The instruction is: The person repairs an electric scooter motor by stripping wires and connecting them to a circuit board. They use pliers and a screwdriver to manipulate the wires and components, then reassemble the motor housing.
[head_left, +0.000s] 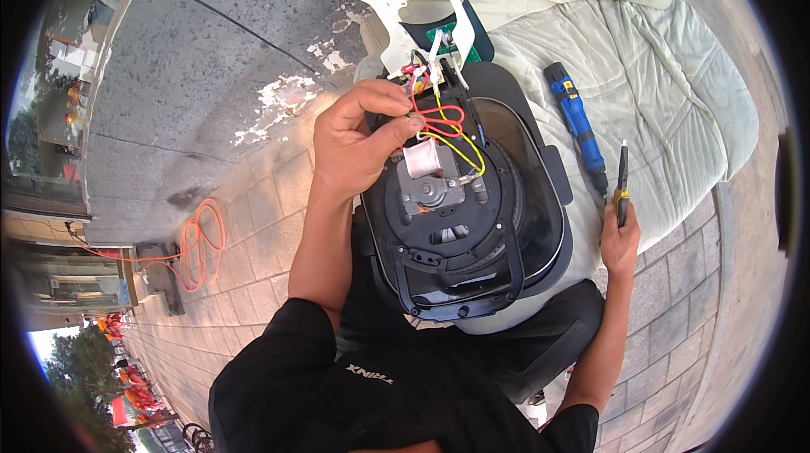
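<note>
A black appliance (540,242) with rounded corners lies opened in front of me. A grey motor-like block (431,192) sits at its middle, with a white wrapped piece (421,159) beside it. Over its far left part, my left hand (359,137) has thumb and forefinger pinched at the red wires (445,121). Yellow wire (468,153) loops down next to them toward the block. Off to the right, my right hand (620,238) is closed round the handles of slim-nosed pliers (623,173), tips pointing away from me. The pliers are apart from the appliance.
A blue cordless screwdriver (578,120) lies on the pale quilted cushion (675,107). Beyond the appliance, a white plastic frame (388,18) with a ring leans near a green circuit board (474,54). An orange cable (202,242) coils on the paving to the left.
</note>
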`<state>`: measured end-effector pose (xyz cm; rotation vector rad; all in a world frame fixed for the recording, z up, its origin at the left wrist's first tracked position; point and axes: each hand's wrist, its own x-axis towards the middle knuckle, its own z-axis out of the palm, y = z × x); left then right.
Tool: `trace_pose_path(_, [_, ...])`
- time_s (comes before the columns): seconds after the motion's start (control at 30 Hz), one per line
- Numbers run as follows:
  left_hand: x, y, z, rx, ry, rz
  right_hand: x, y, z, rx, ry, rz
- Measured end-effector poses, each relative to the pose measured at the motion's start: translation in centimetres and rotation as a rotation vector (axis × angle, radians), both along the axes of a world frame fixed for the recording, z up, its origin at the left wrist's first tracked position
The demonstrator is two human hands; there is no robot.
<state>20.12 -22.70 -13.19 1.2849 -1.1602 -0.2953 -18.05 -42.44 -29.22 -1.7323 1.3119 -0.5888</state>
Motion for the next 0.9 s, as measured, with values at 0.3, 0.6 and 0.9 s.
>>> trace_pose_path(0.3, [-0.49, 0.18, 0.27, 0.03, 0.14, -0.011, 0.12, 0.14, 0.45, 0.004, -0.014, 0.0])
trace_pose_path(0.6, [-0.48, 0.27, 0.49, 0.059, 0.123, -0.011, 0.25, 0.18, 0.81, -0.026, -0.015, 0.01])
trace_pose_path(0.9, [-0.09, 0.28, 0.22, 0.035, 0.05, -0.038, 0.41, 0.29, 0.78, -0.083, -0.034, 0.008])
